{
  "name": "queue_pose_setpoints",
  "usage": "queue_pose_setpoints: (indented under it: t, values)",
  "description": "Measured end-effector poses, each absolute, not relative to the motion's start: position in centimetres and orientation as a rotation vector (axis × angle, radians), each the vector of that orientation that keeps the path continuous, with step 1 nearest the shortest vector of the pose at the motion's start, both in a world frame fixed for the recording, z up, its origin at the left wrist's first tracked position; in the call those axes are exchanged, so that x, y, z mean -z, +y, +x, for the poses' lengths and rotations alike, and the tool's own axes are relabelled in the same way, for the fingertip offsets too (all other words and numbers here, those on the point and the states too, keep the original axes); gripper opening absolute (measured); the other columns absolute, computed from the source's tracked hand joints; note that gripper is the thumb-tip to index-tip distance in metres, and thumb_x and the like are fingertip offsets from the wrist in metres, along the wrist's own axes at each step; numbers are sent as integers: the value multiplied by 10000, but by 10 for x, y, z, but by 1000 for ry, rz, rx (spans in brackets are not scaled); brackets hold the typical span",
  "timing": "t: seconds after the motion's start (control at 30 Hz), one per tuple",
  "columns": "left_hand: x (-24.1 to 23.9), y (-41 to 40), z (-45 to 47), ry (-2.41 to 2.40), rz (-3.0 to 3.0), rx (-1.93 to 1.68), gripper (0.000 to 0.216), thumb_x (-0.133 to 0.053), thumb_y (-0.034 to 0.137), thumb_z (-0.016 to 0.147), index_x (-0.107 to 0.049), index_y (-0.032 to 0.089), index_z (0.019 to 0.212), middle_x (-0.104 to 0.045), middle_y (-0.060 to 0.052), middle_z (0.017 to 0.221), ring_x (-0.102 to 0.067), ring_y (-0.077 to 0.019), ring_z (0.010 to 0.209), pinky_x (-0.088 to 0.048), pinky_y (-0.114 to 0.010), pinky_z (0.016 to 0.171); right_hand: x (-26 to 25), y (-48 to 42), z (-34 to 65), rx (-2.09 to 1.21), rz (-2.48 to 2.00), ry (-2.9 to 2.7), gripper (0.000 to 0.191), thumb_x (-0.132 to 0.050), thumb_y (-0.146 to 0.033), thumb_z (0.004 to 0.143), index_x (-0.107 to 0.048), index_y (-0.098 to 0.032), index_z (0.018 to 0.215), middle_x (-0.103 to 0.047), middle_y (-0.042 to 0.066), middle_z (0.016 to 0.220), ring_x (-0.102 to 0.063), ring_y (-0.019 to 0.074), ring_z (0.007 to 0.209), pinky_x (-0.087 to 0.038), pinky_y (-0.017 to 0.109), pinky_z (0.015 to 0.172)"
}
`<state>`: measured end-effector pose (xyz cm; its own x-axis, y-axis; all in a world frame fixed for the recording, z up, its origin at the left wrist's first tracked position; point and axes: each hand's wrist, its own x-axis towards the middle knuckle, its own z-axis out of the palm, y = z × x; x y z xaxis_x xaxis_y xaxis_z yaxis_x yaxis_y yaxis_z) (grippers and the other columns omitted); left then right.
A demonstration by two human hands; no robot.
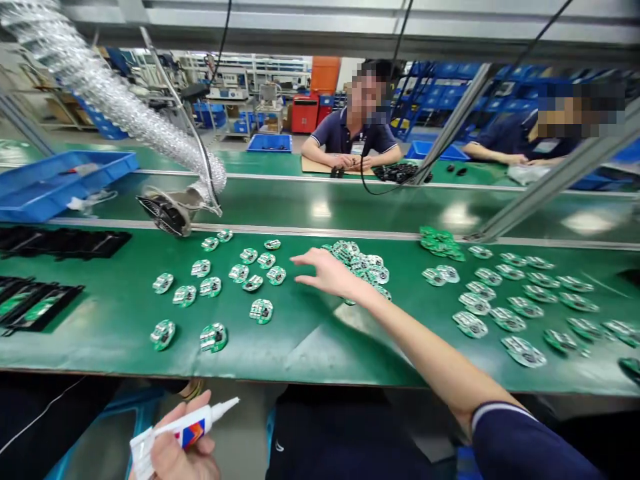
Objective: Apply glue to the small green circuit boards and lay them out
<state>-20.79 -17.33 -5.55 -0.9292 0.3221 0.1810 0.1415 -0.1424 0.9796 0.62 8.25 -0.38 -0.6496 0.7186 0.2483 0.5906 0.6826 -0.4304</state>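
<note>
Below the table's front edge, my left hand point(183, 443) is closed around a white glue tube point(187, 430) with a red and blue label; its narrow nozzle points up and to the right. My right hand point(325, 272) reaches over the table with fingers stretched out and apart, holding nothing. Just left of its fingertips lie several loose round green circuit boards point(276, 275). A heap of similar circuit boards point(377, 270) sits behind and beside the right hand, partly hidden by it.
More circuit boards point(510, 319) are spread at the right, near a green pile point(441, 243). Black trays point(45, 303) and a blue bin point(70, 177) stand at the left. A foil duct point(125, 100) hangs down to a fan point(167, 210). Two people sit across the line.
</note>
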Motion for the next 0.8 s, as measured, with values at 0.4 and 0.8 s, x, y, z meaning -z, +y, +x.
queue_pose_setpoints:
  t: [0.4, 0.8]
  values:
    - [42, -151, -158, 1741, 721, -2314, 334, -757, 435, 891, -719, 114, 811, -779, -60, 732, -590, -147, 439, -379, -264, 314, 36, 22, 113, -136, -1425, -2463, 557, -808, -252, 866, -654, -193, 1397, -759, 137, 1148, -656, 318, 1119, -492, 529, 1004]
    - [39, -145, -125, 1720, 943, -2180, 319, -681, 428, 968, -743, 118, 929, -796, -64, 763, -533, -106, 379, -399, -236, 327, 41, 6, 125, -218, -1212, -2429, 647, -770, -250, 894, -556, -168, 1499, -714, 112, 1080, -619, 278, 1028, -479, 545, 1050]
